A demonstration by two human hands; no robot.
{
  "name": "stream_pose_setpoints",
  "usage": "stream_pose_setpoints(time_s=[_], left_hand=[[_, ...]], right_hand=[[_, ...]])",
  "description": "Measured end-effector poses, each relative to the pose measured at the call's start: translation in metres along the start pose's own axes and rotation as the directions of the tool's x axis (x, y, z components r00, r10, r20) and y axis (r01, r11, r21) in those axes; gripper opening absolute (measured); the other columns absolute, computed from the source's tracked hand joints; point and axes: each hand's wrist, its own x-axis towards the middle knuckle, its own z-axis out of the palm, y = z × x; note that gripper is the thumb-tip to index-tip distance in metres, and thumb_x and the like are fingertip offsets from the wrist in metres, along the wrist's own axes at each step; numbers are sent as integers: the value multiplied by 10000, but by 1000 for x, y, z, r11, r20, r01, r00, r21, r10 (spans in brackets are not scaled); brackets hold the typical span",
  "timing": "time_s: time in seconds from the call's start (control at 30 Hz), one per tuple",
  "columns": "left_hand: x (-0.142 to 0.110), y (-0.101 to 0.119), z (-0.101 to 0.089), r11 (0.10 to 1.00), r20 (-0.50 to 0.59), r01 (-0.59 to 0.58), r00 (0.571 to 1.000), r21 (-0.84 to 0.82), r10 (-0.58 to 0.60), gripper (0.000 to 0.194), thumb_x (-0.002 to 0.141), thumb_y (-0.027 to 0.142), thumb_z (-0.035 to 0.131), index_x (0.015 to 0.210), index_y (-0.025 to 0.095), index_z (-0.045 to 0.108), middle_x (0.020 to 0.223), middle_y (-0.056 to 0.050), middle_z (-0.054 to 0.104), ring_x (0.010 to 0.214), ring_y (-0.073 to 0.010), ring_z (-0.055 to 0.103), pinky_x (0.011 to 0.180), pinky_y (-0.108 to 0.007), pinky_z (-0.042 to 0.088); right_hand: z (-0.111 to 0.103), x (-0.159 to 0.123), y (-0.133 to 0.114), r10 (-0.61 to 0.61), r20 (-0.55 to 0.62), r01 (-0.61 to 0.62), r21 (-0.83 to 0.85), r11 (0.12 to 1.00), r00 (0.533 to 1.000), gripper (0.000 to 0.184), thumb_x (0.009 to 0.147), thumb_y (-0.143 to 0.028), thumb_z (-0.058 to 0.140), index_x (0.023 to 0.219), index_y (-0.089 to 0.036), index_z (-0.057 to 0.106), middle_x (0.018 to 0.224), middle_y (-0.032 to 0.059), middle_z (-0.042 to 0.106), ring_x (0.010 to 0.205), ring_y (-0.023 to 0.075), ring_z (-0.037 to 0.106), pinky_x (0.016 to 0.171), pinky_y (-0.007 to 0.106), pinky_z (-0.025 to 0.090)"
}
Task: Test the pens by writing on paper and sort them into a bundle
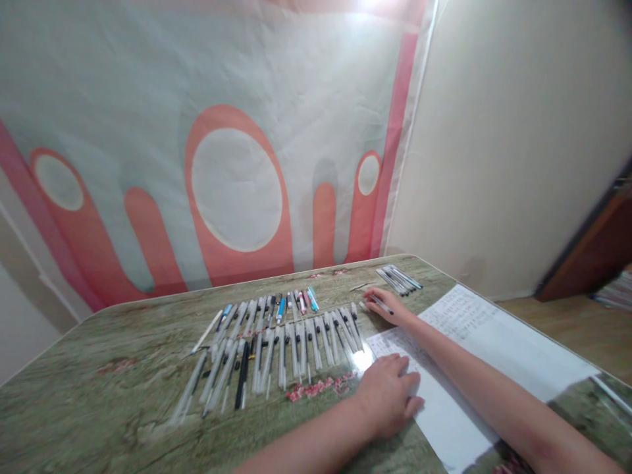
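My right hand (388, 308) is closed around a pen (382, 303) with a dark tip, over the table beyond the near sheet of paper. A small pale piece (364, 305) shows by its fingertips; I cannot make out what it is. My left hand (388, 394) lies with its fingers spread on the left edge of the written sheet (419, 395), holding nothing. Left of both hands, clear pen barrels with dark caps and refills (296, 349) lie in a front row. Behind them is a second row of pens (251, 317), with coloured markers (303, 301) at its right end.
Several assembled pens (399, 280) lie side by side at the back right. A second sheet with handwriting (513, 342) spreads along the table's right edge. The green patterned table (118, 408) meets a printed wall hanging (237, 184). A thin clear object (612, 395) lies at the right.
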Motion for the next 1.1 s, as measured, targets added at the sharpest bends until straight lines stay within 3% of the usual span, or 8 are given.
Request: stream_pose_setpoints(time_s=[0.13,0.3,0.57,0.63,0.7,0.83,0.97,1.1], left_hand=[[1,-11,-8,998,3,7,1000,-54,-7,268,809,354,442,963,169,560,1144,-95,508,1042,-213,461,900,-338,361],[0,-29,-21,979,-135,81,985,-185,-107,244,821,283,423,984,182,574,1049,-75,555,971,-184,500,868,-311,374],[7,-56,-26,842,-310,164,880,-513,-360,182,790,234,465,867,170,617,890,-56,600,866,-165,538,795,-293,406],[10,-61,-24,712,-282,172,835,-681,-472,177,787,239,474,877,157,602,865,-57,605,802,-152,559,731,-278,430],[14,-66,-23,497,-200,159,779,-853,-594,179,785,237,482,904,136,569,848,-66,607,737,-138,578,665,-262,446],[17,-74,-24,84,-19,64,677,-994,-736,184,771,204,518,927,108,535,821,-80,608,664,-117,589,616,-239,451],[17,-77,-26,-180,126,-8,683,-984,-719,134,769,175,541,871,99,582,774,-61,606,620,-78,565,559,-174,419],[17,-78,-27,-324,214,-45,663,-945,-717,94,781,153,533,802,94,604,711,-44,592,567,-50,531,511,-139,393]], right_hand=[[6,-6,-6,-95,13,96,-170,981,995,176,728,-288,550,868,-189,586,751,22,592,706,166,522,668,290,407],[4,-7,-7,-126,56,136,-282,950,990,143,718,-235,546,852,-200,582,744,14,599,709,167,520,667,277,392],[9,-6,-3,-153,204,234,-474,849,967,167,756,-199,464,844,-195,605,756,23,625,754,172,517,701,279,351],[11,-7,-6,-151,181,219,-459,861,972,171,761,-214,455,847,-194,601,771,26,620,772,174,515,715,286,354],[13,-7,-13,-141,98,168,-368,914,985,167,762,-243,458,855,-189,585,783,27,605,759,171,515,707,289,371],[15,-7,-41,-72,3,72,24,997,997,204,773,-312,482,941,-200,514,805,27,571,701,156,519,646,280,410],[18,-10,-65,-30,60,15,236,972,998,238,759,-361,531,947,-220,492,775,16,544,663,144,506,615,272,418],[25,-14,-67,14,91,-47,368,929,996,280,745,-390,555,950,-216,477,756,4,524,628,126,495,586,255,417]])
